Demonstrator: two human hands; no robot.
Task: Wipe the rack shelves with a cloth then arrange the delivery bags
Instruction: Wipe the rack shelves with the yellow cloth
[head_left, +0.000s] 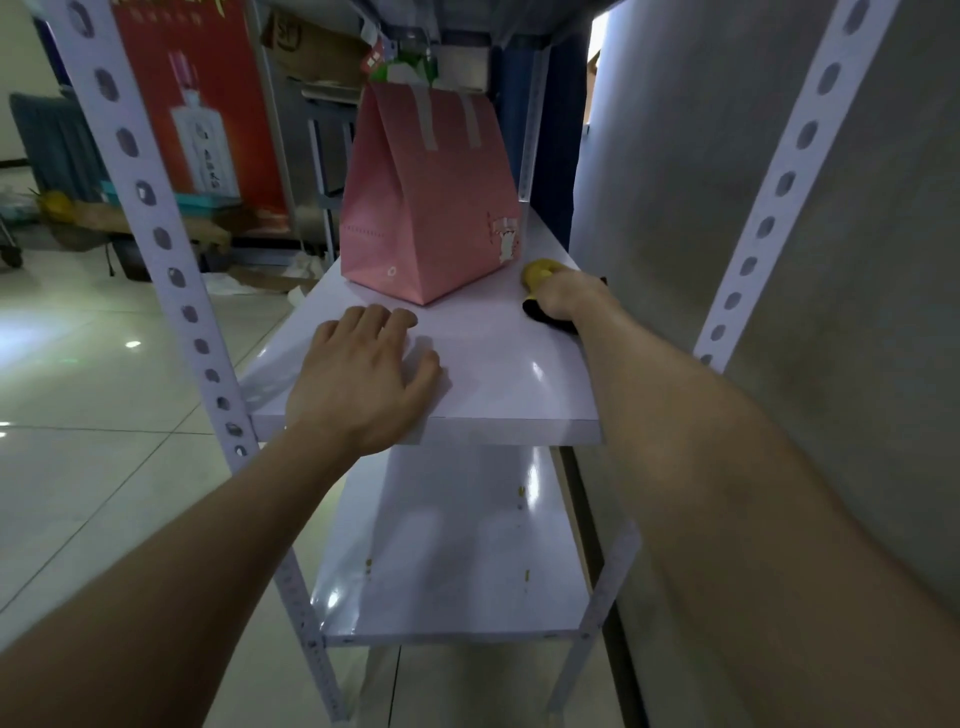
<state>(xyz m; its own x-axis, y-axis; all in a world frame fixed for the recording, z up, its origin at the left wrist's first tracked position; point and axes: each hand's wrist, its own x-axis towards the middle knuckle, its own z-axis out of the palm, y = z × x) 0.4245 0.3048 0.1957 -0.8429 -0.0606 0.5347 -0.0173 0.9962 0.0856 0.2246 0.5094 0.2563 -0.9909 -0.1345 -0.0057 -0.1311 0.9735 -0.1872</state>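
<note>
The cloth (538, 272), yellow with a dark part under it, lay on the middle shelf (498, 379) near its right edge, just beside the pink delivery bag (431, 208). Our right hand (569, 300) pressed it down with the fingers curled over it. Our left hand (366, 382) rested flat on the shelf front, fingers straight and slightly apart.

To wipe well, we judged it best to press evenly and run long strokes from the back to the front edge, with the flat hand steadying the rack.

The bag stood on the back half of the shelf, so the patch under it could not be reached without lifting or shifting it. The grey wall (727, 208) hemmed in our right arm. The lower shelf (457, 551) showed small brownish specks (525, 574), which looked in need of wiping too.
</note>
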